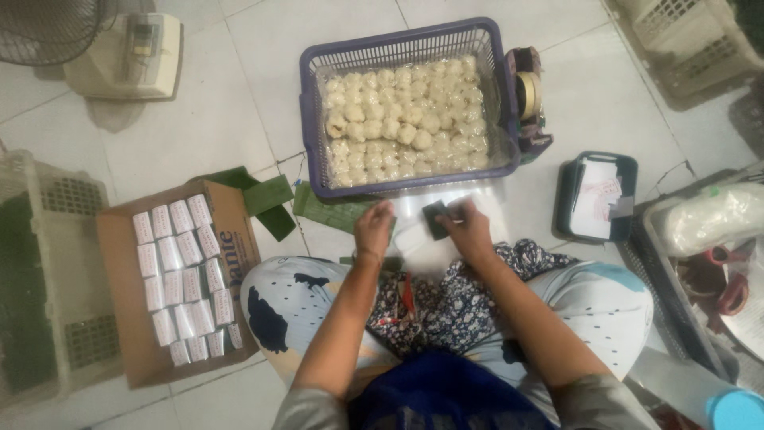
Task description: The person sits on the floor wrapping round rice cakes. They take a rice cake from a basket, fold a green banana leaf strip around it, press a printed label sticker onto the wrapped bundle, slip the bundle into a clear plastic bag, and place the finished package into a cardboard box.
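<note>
The small dark green folded leaf (435, 219) lies on clear plastic on the floor between both hands, pinched by the right hand (469, 227), while the left hand (372, 231), loosely curled, rests just left of it.

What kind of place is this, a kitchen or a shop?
Probably a home food-packing spot on a tiled floor: a purple basket of pale round snacks and a cardboard box of wrapped packets.
</note>
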{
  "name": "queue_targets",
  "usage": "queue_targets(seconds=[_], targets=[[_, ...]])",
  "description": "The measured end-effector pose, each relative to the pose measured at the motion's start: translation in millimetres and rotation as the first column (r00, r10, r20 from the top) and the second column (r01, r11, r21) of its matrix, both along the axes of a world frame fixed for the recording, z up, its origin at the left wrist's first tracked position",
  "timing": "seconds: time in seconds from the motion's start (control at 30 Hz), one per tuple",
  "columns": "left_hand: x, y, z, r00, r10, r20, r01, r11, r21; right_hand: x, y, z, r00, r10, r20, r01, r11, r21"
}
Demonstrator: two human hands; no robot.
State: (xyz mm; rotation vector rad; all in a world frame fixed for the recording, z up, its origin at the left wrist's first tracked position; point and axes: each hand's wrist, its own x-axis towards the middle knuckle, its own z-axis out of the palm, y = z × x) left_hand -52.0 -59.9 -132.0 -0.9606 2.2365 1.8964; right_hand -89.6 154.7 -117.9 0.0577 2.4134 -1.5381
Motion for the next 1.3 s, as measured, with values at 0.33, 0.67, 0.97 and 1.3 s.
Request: queue_targets(seconds=[0.33, 0.67, 0.97, 1.3], targets=[[-59, 39, -7, 0.979, -0.079, 0.190, 0.169, 0.835, -0.523, -6, 18, -31, 0.998, -0.032, -0.047, 0.037, 0.994, 0.101], [-30, 15, -24, 0.978, -0.059, -0.199, -0.031, 0.907, -0.421, -32, 10, -29, 0.981, -0.162, -0.106, 0.169, 0.984, 0.061], [32, -86, 18, 0.902, 0.414, 0.120, -0.423, 0.798, 0.430, -29, 21, -21, 0.963, -0.263, -0.057, 0.259, 0.964, -0.068], [58, -24, 124, 0.911, 0.192, -0.365, 0.297, 0.310, 0.903, 36, -40, 83, 0.998, -0.002, 0.062, 0.041, 0.761, -0.647]])
